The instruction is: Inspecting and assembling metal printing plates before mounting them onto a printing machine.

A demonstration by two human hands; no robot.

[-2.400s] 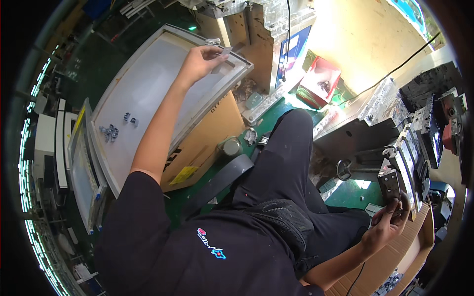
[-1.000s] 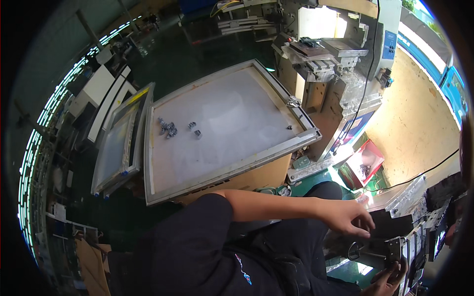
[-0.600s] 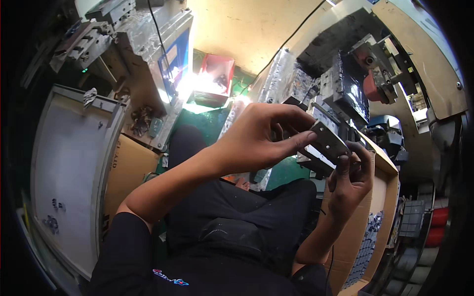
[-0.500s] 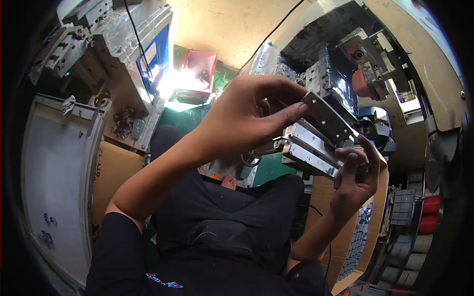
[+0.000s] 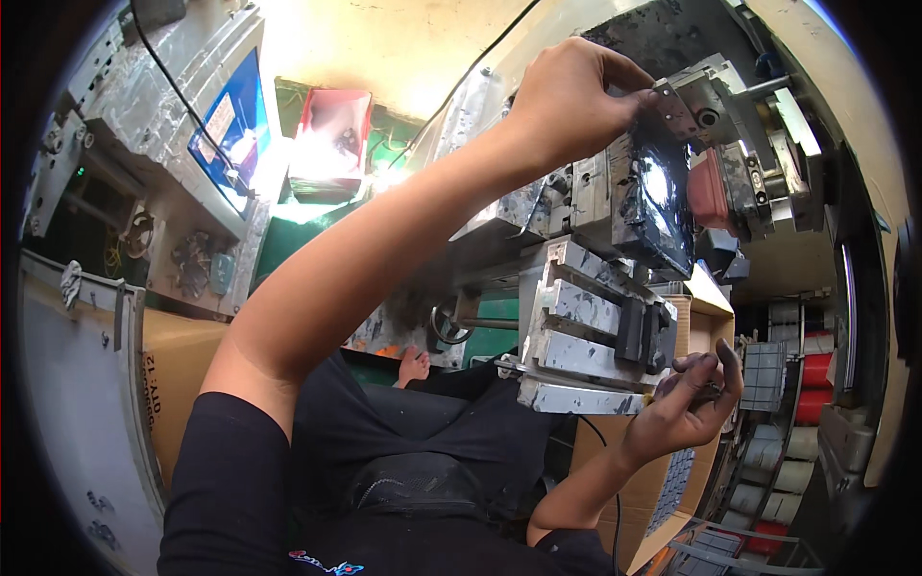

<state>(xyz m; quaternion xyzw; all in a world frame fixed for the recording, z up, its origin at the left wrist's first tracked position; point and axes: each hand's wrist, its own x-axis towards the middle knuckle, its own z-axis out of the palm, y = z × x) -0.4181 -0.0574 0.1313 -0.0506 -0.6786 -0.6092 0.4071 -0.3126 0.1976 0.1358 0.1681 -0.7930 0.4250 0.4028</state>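
Note:
My left hand (image 5: 576, 101) is stretched forward to the machine head at the upper right. Its thumb and fingers pinch the edge of a flat metal plate with small holes (image 5: 678, 113), which lies against the metal block of that head. Lower down, my right hand (image 5: 684, 408) is beside the near right corner of a slotted metal table (image 5: 581, 355). The fingers of that hand are curled, the thumb toward the index finger; a small dark thing seems to lie between them, but its kind is unclear. Two dark blocks (image 5: 643, 331) stand on the slotted table.
Beyond the slotted table is a glossy, black-smeared tray (image 5: 655, 197), with a pink pad (image 5: 709, 192) to its right. A cardboard box (image 5: 600, 466) with small parts stands at lower right. A red bin (image 5: 331, 134) stands far left. A black cable hangs near my right forearm.
My left hand has carried the holed plate forward and up to the machine head. My right hand has let go of the plate and dropped lower, beside the slotted table. The view has shifted right.

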